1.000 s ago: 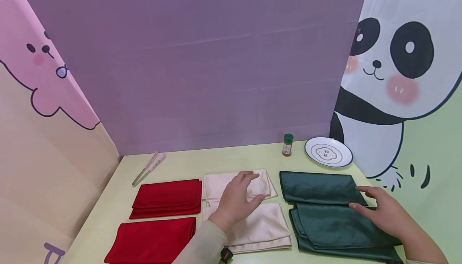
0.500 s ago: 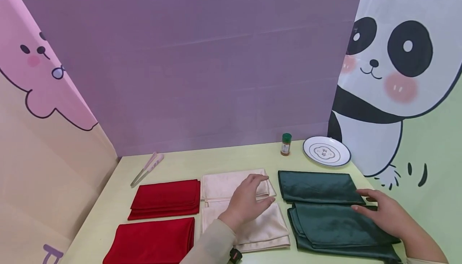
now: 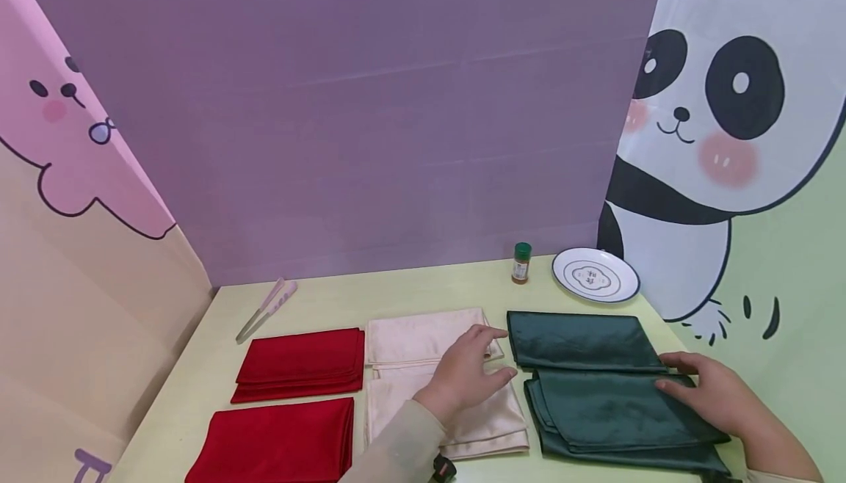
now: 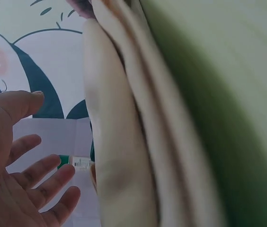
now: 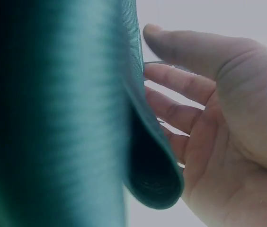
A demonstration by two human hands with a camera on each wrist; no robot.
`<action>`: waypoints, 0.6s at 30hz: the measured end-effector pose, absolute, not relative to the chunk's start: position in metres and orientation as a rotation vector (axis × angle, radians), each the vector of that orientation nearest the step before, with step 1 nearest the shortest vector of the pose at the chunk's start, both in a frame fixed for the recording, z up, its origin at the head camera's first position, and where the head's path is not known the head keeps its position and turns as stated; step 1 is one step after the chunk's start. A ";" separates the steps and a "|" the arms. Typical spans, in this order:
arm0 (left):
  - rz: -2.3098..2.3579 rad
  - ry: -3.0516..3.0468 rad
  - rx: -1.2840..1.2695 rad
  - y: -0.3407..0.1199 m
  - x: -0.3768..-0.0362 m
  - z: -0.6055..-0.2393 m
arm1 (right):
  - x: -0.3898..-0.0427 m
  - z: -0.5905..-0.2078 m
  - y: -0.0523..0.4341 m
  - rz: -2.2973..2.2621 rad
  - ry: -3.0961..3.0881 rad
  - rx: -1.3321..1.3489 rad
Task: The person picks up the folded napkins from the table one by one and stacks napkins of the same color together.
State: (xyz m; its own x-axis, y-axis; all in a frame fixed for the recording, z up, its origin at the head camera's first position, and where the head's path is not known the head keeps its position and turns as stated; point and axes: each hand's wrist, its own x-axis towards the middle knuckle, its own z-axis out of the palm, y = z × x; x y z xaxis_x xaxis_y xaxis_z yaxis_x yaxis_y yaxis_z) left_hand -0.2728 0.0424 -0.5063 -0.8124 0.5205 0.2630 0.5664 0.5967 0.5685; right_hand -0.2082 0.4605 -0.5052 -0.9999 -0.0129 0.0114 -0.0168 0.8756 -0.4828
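Since the earlier frames, the left hand [image 3: 463, 376] has been carried rightward across the lower pale cloth [image 3: 489, 420], its fingertips now seen near the left edge of the upper green cloth [image 3: 581, 340], right of centre in the head view. The right hand [image 3: 710, 395] has been shifted slightly down at the lower right, its thumb seen over the lower green cloth [image 3: 621, 409]. Thumbs and fingers are held apart, loosely bent, with nothing gripped; whether cloth is touched cannot be told

Yellow table [image 3: 396, 292]: folded red, cream, green cloths [image 3: 581, 340]; tongs [image 3: 266, 311], bottle [image 3: 521, 264], plate [image 3: 596, 276].
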 end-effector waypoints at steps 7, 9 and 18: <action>-0.968 -2.752 -0.970 0.050 -0.269 -0.507 | -0.207 -0.504 0.464 0.772 -3.043 0.029; -0.961 -2.768 -0.979 0.054 -0.269 -0.506 | -0.206 -0.504 0.464 0.776 -3.039 0.026; -0.945 -2.856 -1.030 0.068 -0.268 -0.509 | -0.205 -0.505 0.468 0.873 -3.067 -0.043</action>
